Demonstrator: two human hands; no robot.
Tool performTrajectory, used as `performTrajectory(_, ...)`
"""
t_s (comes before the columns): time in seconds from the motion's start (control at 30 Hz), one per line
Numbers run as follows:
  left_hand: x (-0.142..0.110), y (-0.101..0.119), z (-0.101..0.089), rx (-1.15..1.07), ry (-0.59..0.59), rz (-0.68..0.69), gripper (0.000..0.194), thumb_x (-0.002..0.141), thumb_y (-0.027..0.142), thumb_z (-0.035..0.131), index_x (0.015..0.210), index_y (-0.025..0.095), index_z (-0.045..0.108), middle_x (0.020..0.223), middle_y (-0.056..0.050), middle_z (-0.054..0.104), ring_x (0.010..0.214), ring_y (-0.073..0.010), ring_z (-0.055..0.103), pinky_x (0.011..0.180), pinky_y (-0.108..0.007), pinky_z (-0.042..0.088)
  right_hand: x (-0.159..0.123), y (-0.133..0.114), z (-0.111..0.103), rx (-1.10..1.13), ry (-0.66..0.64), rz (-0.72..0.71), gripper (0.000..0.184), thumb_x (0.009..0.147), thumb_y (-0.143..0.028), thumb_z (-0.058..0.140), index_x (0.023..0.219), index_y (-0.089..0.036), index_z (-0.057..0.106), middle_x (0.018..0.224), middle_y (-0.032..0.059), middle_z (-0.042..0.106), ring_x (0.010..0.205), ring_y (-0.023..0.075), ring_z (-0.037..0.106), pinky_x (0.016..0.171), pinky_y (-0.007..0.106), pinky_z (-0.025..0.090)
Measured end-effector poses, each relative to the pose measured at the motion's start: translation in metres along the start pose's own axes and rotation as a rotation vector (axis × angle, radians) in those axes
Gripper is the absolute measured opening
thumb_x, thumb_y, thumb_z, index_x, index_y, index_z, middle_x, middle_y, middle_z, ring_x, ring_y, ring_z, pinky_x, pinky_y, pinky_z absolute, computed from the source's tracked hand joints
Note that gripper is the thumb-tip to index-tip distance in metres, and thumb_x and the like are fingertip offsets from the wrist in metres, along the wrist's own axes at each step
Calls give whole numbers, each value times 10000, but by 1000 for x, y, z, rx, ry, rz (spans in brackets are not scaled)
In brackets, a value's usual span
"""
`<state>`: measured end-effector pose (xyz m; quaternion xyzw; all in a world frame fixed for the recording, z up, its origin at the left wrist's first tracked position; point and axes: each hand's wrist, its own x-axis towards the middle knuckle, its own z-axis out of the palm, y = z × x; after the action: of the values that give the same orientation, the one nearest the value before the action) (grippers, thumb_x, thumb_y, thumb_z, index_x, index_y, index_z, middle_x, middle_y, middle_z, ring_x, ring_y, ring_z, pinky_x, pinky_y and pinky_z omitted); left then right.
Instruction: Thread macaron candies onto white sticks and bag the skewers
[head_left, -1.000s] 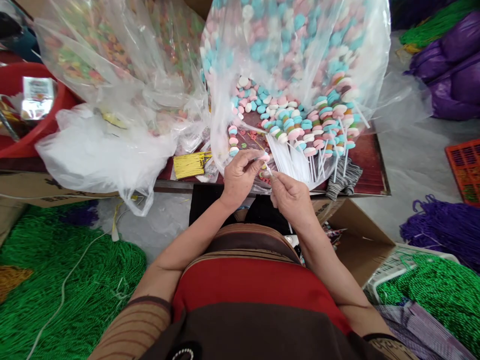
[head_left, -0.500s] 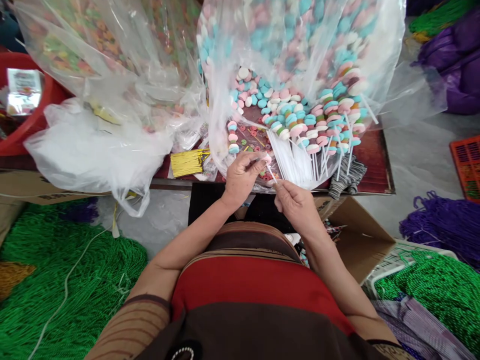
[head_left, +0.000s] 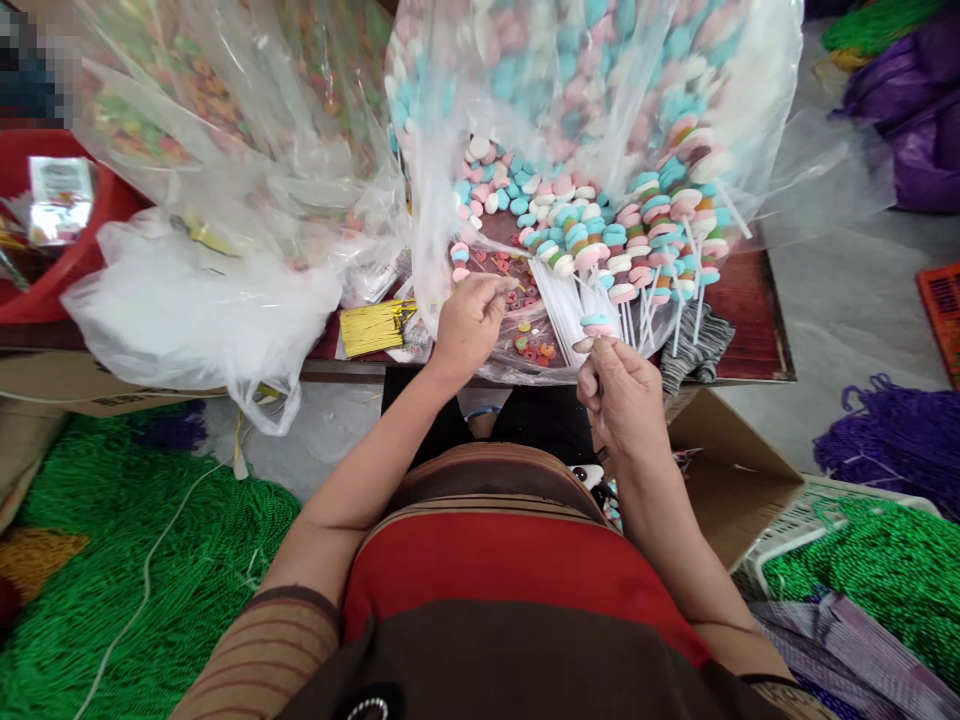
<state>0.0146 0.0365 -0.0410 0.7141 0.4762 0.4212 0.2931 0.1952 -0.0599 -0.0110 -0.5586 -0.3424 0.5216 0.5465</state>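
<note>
My right hand (head_left: 621,390) is closed around a thin stick mostly hidden in the fingers. Marshmallow discs in blue, pink and white (head_left: 597,325) sit at its top, just above the fingertips. Over the front left of the clear plastic sheet, my left hand (head_left: 471,325) has its index finger stretched out, and no held thing shows. Beside its fingertips lie small red and coloured gummy rings (head_left: 525,298). A short row of marshmallows (head_left: 460,258) is just beyond that hand. Between the hands lies a bundle of white sticks (head_left: 556,305). Finished marshmallow skewers (head_left: 656,235) are piled to the right.
Behind, a large clear bag (head_left: 570,90) holds loose marshmallows. To the left are yellow twist ties (head_left: 373,328), a white plastic bag (head_left: 180,310) and a red basin (head_left: 112,225). A striped grey glove (head_left: 701,345) lies near the table's right edge. Green cords (head_left: 172,580) cover the floor.
My right hand has moved right and turned upright with the stick, which now bears the marshmallows at its tip. My left hand has let go and shifted slightly left and away from me.
</note>
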Motion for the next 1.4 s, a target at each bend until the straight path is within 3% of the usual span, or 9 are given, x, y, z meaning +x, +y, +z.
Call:
performTrajectory(0.1,31,-18,1,261,-74,-19,245,934,169,518,885,213,754,1019,-117,733,1131,-302,616,1079,-478,448,0,-3,2,29,-7,-10,408,862,-600,729,845,-200,650,448,-95,440,370,59,295,386,215,182)
performTrajectory(0.2,56,-33,13,363,-73,-21,273,939,182,502,769,201,715,965,-152,700,1190,-352,563,1108,-540,370,-2,-2,5,14,-26,-22,424,873,-618,708,846,-200,648,456,-95,429,378,59,301,389,215,186)
performTrajectory(0.47,98,-54,37,446,-38,-32,83,850,258,708,845,175,698,1026,-176,695,1223,-393,527,1111,-550,320,-2,-2,3,2,-16,-29,438,873,-637,692,813,-207,630,467,-89,433,387,61,305,391,218,187)
performTrajectory(0.67,106,-47,43,491,-51,-81,177,824,122,613,967,167,708,1097,-206,711,1149,-399,557,1069,-576,320,-3,0,6,-28,-44,-38,438,896,-649,654,839,-215,631,474,-91,434,382,66,303,391,224,197)
performTrajectory(0.83,105,-49,43,403,-66,-11,160,859,131,564,871,188,713,1027,-194,726,1148,-381,544,1073,-568,318,-5,0,9,-33,-49,-37,444,895,-655,654,863,-212,643,478,-92,438,389,66,308,397,224,203)
performTrajectory(1.03,84,-43,23,408,-134,15,187,820,118,604,793,231,751,971,-154,764,1093,-367,618,1041,-556,382,-6,4,7,-32,-41,-33,436,888,-642,670,850,-208,657,477,-86,443,395,68,318,400,223,205)
performTrajectory(1.17,52,-27,0,163,-148,-57,137,788,128,700,816,242,770,910,-61,780,1057,-294,654,1029,-472,456,-4,7,4,-114,-66,-16,438,906,-636,637,819,-207,640,483,-80,461,396,71,325,396,223,205)
performTrajectory(1.33,17,-7,-8,-619,-37,-360,105,842,295,792,903,216,763,879,-15,771,854,-159,706,861,-316,541,-4,3,11,-302,-226,-22,373,938,-538,616,785,-200,645,498,-60,521,437,82,386,435,225,269)
performTrajectory(1.4,11,-2,-8,-746,-31,-417,168,853,370,796,879,212,747,809,-7,748,783,-137,694,806,-289,541,-3,3,13,-318,-227,-40,344,943,-515,608,831,-197,675,489,-64,514,440,87,388,442,228,276)
